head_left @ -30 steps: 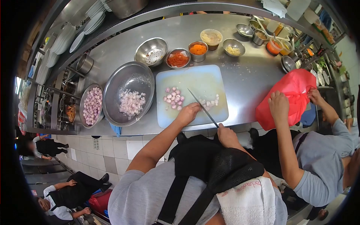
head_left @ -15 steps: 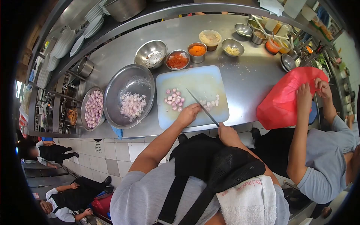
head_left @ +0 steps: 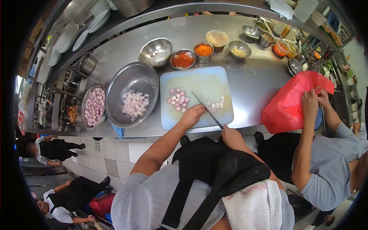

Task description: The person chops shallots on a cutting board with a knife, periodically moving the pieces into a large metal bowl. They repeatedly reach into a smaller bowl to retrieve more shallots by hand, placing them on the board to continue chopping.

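Observation:
My right hand (head_left: 231,137) grips the handle of a kitchen knife (head_left: 206,109), its blade pointing away to the upper left across the cutting board (head_left: 197,76). Close against the blade, my left hand (head_left: 193,115) has its fingers pressed together low over the board; whatever is under them is hidden. Whole peeled shallots (head_left: 178,99) lie in a group left of the blade. Cut shallot pieces (head_left: 215,105) are on its right. A large steel bowl (head_left: 115,86) holding chopped shallots (head_left: 135,104) stands left of the board, beside a smaller bowl of whole shallots (head_left: 95,106).
Behind the board stand a steel bowl (head_left: 145,51), a bowl of red strips (head_left: 183,60), an orange-filled cup (head_left: 203,51) and a tub (head_left: 217,39). At right, a co-worker's hands (head_left: 310,100) hold a red plastic bag (head_left: 291,101). Plates (head_left: 67,36) fill the left shelf.
The view has shifted slightly. My hands and the knife keep nearly the same place on the board. The co-worker's hands have moved closer together on the red bag.

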A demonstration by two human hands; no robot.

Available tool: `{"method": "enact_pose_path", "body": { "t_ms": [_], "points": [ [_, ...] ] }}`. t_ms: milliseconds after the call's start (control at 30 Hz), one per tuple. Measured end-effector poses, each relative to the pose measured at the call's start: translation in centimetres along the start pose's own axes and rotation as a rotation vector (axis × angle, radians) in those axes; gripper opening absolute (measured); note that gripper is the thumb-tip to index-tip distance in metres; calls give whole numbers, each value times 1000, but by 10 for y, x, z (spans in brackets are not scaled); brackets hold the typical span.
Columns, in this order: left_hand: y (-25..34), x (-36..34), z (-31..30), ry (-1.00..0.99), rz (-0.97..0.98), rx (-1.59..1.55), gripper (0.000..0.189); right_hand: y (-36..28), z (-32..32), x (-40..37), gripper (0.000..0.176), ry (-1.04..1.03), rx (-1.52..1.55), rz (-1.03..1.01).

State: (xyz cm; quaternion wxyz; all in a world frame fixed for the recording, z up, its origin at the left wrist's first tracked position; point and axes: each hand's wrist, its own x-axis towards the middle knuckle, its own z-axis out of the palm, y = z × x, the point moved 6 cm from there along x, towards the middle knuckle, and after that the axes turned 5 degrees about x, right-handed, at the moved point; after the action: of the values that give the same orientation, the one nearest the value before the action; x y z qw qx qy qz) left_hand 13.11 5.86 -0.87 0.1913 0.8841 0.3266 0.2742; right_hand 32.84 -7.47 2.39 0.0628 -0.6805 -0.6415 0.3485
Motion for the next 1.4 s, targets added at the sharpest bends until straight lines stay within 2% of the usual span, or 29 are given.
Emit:
{"method": "enact_pose_path", "body": {
  "t_ms": [133,300,367,500,533,567,700,767,867,1000,1100,1167,1300,1367,1400],
  "points": [
    [2,2,-1,7,-20,-9,18,16,24,2,24,2,19,50],
    [12,5,-11,30,-123,-79,12,30,28,31,28,-1,193,-86],
    [13,6,-9,-7,-80,-25,10,35,30,32,29,9,196,-103],
    [16,8,-19,50,-103,78,11,32,31,21,30,42,248,-109],
    [9,6,-16,31,-186,74,11,30,28,19,31,79,272,-80],
    [4,4,-13,12,-268,66,11,33,31,19,32,14,321,22],
    [1,0,-14,151,-368,-2,11,30,29,10,31,57,189,-34],
    [-6,-5,-3,96,-535,-147,14,26,29,8,31,60,189,-48],
    [-13,-12,10,163,-556,-324,15,21,26,8,31,57,182,-45],
    [-14,-19,17,214,-519,-438,13,20,30,9,29,15,162,-6],
    [-16,-18,11,164,-453,-324,11,10,24,5,29,24,110,5],
    [-5,-11,1,159,-227,-93,11,8,24,3,28,27,97,8],
    [-7,-7,-4,96,-210,-50,9,9,25,3,28,11,98,33],
    [-1,-3,-10,52,-79,50,9,13,28,5,28,6,89,41],
    [-4,-4,-10,51,-83,45,9,14,30,6,28,3,81,43]
  ]
}}
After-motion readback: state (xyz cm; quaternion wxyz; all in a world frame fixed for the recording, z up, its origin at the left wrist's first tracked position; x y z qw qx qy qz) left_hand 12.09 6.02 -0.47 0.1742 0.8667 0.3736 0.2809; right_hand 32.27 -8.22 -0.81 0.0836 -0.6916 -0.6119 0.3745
